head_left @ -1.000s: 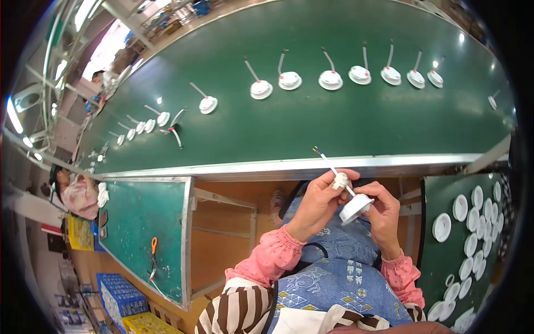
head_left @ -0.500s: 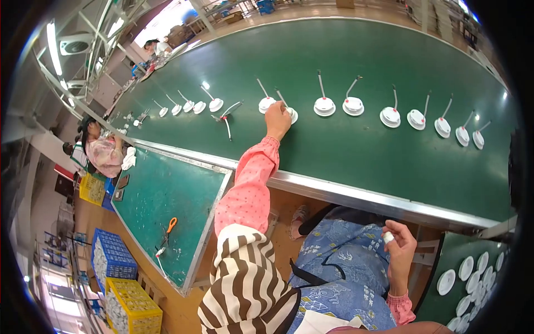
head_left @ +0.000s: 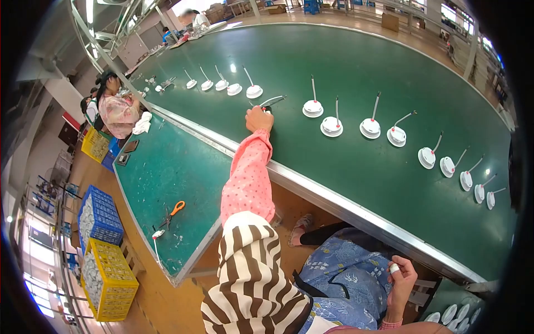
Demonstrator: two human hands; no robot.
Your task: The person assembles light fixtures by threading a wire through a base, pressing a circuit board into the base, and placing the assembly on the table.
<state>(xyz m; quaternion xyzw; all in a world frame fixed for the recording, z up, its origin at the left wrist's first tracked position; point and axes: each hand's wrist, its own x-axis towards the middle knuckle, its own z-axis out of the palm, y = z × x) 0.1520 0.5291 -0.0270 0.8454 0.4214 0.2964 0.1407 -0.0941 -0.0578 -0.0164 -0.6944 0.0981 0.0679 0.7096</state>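
Note:
My left hand reaches over the green belt, its fingers closed round the near part of a white cable with a thin grey wire end. The rest of that cable is hidden by the fingers. To its right stands a white round lamp fitting with its cable upright, and another white fitting sits nearer me. Beyond the hand, a further fitting is on the belt. My right hand rests over my lap, fingers loosely bent and apart, with a white wrap on one finger.
More fittings line the belt to the right. On the green side table lie orange-handled scissors and a cable piece. Yellow and blue crates stand on the floor. A co-worker sits at the left.
My left hand has let go of a fitting and moved left to the loose cable. The view has turned right, and my right hand stays over my lap.

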